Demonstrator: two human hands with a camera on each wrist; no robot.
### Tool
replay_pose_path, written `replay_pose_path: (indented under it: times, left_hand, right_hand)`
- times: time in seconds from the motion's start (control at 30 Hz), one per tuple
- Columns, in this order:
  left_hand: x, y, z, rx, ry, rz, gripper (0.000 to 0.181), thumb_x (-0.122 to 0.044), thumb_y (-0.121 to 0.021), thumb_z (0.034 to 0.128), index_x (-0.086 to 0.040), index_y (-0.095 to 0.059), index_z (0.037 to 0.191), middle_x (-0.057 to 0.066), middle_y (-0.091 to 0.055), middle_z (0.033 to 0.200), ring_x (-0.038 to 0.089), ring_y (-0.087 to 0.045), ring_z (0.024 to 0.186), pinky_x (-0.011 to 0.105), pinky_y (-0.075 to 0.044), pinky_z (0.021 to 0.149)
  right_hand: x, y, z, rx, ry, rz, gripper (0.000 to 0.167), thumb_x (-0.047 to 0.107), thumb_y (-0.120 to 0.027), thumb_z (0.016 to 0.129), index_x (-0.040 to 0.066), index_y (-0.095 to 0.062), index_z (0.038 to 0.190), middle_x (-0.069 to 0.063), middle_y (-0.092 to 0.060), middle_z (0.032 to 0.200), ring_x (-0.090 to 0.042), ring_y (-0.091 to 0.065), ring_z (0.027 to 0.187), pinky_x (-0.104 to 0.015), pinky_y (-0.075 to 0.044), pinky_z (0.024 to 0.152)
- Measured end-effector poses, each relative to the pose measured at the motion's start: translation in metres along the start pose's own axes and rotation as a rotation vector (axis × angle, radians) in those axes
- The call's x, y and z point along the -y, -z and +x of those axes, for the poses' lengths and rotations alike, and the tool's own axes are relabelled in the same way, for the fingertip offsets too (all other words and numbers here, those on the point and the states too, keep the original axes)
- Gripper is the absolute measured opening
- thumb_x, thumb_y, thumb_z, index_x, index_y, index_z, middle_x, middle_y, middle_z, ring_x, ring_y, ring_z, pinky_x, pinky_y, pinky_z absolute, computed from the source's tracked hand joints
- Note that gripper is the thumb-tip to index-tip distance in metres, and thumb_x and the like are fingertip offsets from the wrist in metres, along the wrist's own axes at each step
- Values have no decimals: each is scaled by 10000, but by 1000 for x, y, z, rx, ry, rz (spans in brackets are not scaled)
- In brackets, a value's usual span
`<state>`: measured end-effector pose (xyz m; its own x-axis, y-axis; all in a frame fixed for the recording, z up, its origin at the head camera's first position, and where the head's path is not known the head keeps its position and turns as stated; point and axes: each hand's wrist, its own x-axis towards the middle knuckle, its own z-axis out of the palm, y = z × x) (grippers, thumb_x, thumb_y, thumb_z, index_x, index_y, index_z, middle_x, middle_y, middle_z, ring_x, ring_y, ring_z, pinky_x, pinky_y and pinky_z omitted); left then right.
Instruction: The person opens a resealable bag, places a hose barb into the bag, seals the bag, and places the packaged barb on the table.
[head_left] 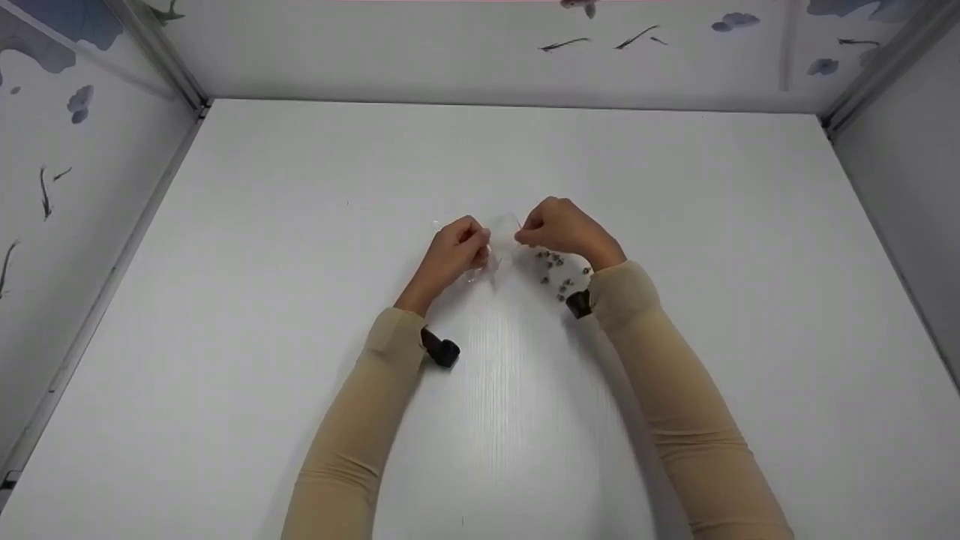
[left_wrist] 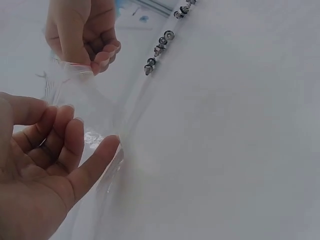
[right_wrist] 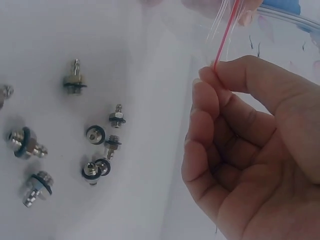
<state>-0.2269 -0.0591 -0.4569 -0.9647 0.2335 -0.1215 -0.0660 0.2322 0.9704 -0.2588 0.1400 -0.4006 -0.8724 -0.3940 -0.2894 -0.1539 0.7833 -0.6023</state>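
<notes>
Between the two hands a clear zip-lock plastic bag [head_left: 504, 229] is stretched above the table. My left hand [head_left: 452, 251] pinches one side of its mouth between thumb and finger; another finger lies along the plastic in the left wrist view. At the opposite side, my right hand [head_left: 564, 229] pinches the bag by the end of its red zip strip [right_wrist: 227, 32], with the other fingers curled. Several small metal barbed hose fittings [right_wrist: 117, 116] with black sealing rings lie loose on the table, below and beside the right hand. Whether anything is inside the bag I cannot tell.
The white tabletop [head_left: 225, 337] extends around both arms. Printed panels stand along its back [head_left: 450, 52] and left side, with a plain panel on the right [head_left: 907, 150]. A black wrist camera [head_left: 442, 352] hangs under the left sleeve, another [head_left: 579, 304] under the right.
</notes>
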Motion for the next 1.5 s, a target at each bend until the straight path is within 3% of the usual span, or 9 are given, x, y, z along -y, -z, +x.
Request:
replay_pose_path:
  times: [0.2, 0.43, 0.8, 1.13, 1.5]
  left_hand:
    - [0, 3, 0, -33, -27, 60, 196, -264, -508, 1002, -111, -544, 885, 18, -544, 777, 137, -524, 723, 251, -474, 683]
    - [0, 8, -1, -53, -56, 175, 202, -263, -514, 994, -125, -542, 850, 4, -545, 760, 140, -496, 711, 250, -418, 649]
    - [-1, 21, -5, 25, -58, 330, 203, -287, -519, 990, -140, -546, 853, -7, -518, 744, 138, -472, 705, 263, -384, 637]
    - [1, 33, -5, 120, -112, 445, 223, -271, -514, 997, -78, -596, 920, 5, -534, 769, 154, -469, 713, 281, -385, 661]
    - [6, 36, -7, 174, -106, 477, 171, -229, -537, 976, -99, -596, 881, -1, -513, 750, 153, -457, 711, 283, -372, 673]
  right_hand:
    - [2, 3, -2, 11, 3, -29, 242, 209, -622, 916, 2, -744, 888, -105, -614, 735, -125, -444, 590, -268, -396, 575]
    - [1, 5, -4, 30, 2, -63, 217, 183, -627, 909, 4, -746, 933, -142, -681, 844, -142, -489, 644, -270, -423, 615]
    - [-2, 4, -5, 49, 22, -124, 183, 192, -656, 888, 54, -755, 956, -81, -703, 892, -169, -551, 721, -292, -475, 684]
    - [-7, 5, -4, 86, 58, -161, 177, 211, -647, 903, 83, -749, 969, -56, -701, 904, -171, -587, 769, -320, -503, 745]
    - [-14, 4, -4, 100, 126, -230, 177, 189, -616, 929, 70, -728, 998, -62, -677, 907, -183, -570, 779, -309, -500, 744]
